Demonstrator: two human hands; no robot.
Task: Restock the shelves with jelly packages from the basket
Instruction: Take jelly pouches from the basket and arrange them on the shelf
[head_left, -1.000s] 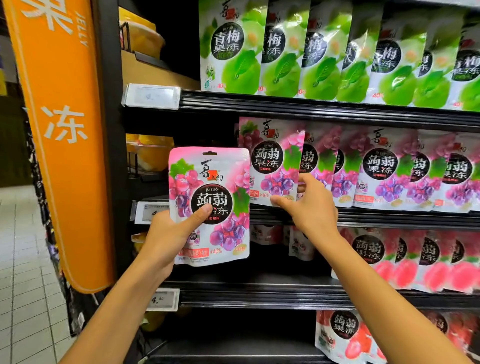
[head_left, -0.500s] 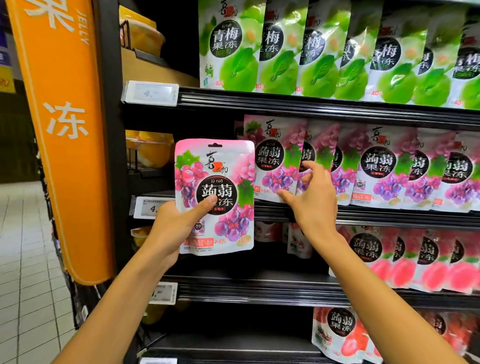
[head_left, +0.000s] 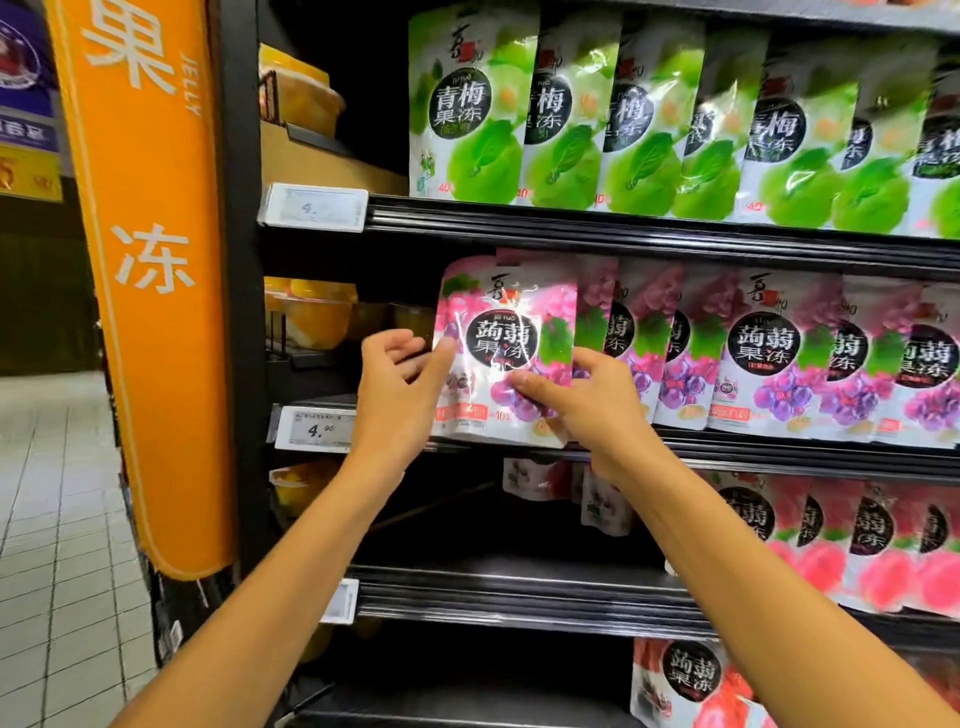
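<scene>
Our grape jelly pouch stands upright at the left end of the middle shelf, long axis vertical, print facing us. Our right grip pinches its lower right part; our left grip is loosely spread, thumb touching its left edge.

Orange banner: JELLY; price tag: 4.90; green pouches: 青梅果冻; grape pouches: 蒟蒻果冻.
</scene>
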